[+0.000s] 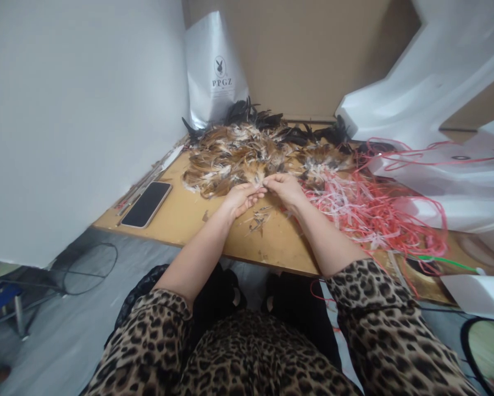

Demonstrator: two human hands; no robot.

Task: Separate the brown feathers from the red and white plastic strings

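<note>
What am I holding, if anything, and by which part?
Seemingly a tan feather tuft, pinched at its pale lower end by the left hand; whether the right hand grips it too is unclear.

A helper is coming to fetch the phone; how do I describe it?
Find the tan tabletop beside the white wall. Near its front left corner, left of the person's left hand, lies the phone. Its smooth dark rectangular screen sets it apart from the ruffled brown feathers.
</note>
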